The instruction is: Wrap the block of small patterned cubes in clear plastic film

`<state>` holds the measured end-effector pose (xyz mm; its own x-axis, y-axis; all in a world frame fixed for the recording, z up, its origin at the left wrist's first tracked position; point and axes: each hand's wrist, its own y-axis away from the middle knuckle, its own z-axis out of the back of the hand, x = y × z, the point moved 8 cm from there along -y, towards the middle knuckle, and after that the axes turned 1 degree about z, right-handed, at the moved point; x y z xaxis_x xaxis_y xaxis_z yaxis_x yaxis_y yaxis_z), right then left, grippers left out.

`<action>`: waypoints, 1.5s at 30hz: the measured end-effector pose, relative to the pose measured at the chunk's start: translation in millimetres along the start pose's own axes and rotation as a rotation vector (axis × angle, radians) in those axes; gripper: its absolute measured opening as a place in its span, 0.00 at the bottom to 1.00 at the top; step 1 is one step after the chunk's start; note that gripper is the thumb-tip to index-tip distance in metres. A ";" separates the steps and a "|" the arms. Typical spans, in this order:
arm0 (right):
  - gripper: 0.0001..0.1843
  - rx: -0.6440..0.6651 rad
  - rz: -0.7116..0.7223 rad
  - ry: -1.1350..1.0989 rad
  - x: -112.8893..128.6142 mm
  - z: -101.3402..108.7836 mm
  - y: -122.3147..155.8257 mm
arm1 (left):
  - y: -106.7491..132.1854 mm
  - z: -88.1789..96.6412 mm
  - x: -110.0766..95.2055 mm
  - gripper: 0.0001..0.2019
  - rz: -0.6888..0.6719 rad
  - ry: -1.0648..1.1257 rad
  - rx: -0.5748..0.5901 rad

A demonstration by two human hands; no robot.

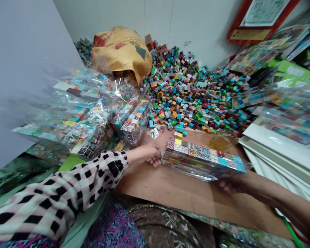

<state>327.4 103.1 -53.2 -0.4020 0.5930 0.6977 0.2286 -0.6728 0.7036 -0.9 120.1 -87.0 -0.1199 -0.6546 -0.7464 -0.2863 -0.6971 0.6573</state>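
Observation:
Both my hands hold a long flat pack of patterned cubes wrapped in clear plastic, just above a brown board. At the pack's left end, my left hand is closed on it, the checkered sleeve reaching in from the lower left. My right hand grips the pack's near right edge from below, its fingers partly hidden under the plastic.
A big heap of loose coloured cubes fills the back, with a yellow sack behind it at the left. Stacks of wrapped cube packs stand on the left. White sheets and more wrapped packs lie on the right.

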 end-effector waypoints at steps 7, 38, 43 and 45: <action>0.13 0.038 0.018 -0.034 -6.9 3.1 -4.4 | 22.9 -8.3 -12.1 0.05 -0.003 -0.040 0.054; 0.13 -0.025 0.046 0.057 -10.8 4.8 -13.4 | 20.1 -16.2 -16.6 0.05 0.077 -0.100 -0.091; 0.14 -0.050 0.032 0.061 -14.4 4.3 -12.7 | 17.3 -16.3 -14.3 0.07 0.085 -0.103 -0.092; 0.14 -0.053 0.045 0.052 -13.3 3.3 -11.3 | 17.1 -16.4 -14.2 0.07 0.085 -0.109 -0.099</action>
<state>333.1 104.3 -70.0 -0.4378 0.5387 0.7198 0.2006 -0.7219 0.6623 11.6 112.7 -63.5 -0.2437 -0.6803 -0.6913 -0.1763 -0.6698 0.7213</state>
